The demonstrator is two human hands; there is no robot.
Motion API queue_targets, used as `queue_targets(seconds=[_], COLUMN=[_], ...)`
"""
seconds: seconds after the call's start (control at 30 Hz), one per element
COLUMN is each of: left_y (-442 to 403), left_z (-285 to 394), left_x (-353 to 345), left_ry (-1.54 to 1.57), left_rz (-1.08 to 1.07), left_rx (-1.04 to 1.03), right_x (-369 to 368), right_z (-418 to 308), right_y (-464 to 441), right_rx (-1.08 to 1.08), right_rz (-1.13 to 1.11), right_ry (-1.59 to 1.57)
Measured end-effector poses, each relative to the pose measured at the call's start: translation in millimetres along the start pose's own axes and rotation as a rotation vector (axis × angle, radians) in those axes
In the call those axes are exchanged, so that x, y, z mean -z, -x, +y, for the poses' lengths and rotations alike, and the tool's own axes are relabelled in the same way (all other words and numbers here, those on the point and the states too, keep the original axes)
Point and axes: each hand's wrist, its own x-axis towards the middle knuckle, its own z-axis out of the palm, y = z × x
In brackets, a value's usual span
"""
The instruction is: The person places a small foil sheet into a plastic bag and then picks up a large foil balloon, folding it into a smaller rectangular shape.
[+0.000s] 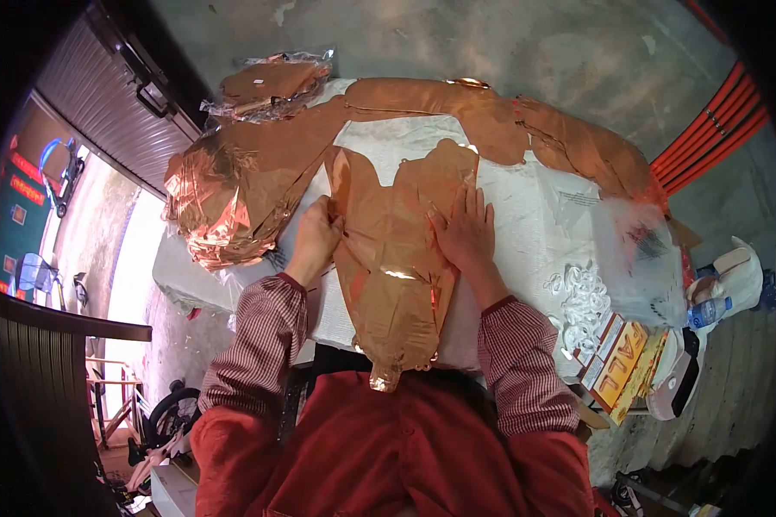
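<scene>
A flat, uninflated copper-coloured foil balloon point(398, 233) lies in front of me, its narrow tail hanging over the near table edge. My left hand point(316, 237) is closed at the balloon's left edge, with thumb and curled fingers pinching the foil. On the right side of the same sheet, my right hand point(466, 231) rests flat with its fingers stretched out. To the left is a crumpled heap of copper foil balloons point(233, 185). More flat foil balloons point(431, 96) run along the far edge of the table.
White padded sheeting covers the table point(526, 224). At right are a bundle of white ribbon point(580, 297), a clear plastic bag point(636, 250), a yellow printed box point(619, 366) and a water bottle point(709, 312). A clear-wrapped foil pack point(267, 84) lies at the far left.
</scene>
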Motion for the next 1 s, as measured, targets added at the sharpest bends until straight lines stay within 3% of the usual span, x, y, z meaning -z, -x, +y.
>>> queue_targets(seconds=[0.17,0.47,0.53,0.6,0.87,1.0], left_y=[-8,11,35,60,123,123], left_z=[21,69,89,97,52,54], left_x=[9,-34,-31,-15,-1,-3], left_ry=[0.008,-0.002,-0.113,-0.093,-0.105,-0.133], left_rz=[-0.035,0.085,-0.137,-0.103,-0.114,-0.113], left_rx=[0.116,-0.331,-0.394,-0.416,-0.334,-0.408], right_x=[3,1,0,4,6,11], right_z=[-1,1,1,2,0,9], right_y=[1,0,2,2,4,6], right_rx=[0.002,0.02,0.021,0.021,0.033,0.148], right_rz=[-0.012,0.04,0.023,0.016,0.05,-0.077], right_ry=[-0.023,-0.072,-0.062,-0.066,-0.079,-0.04])
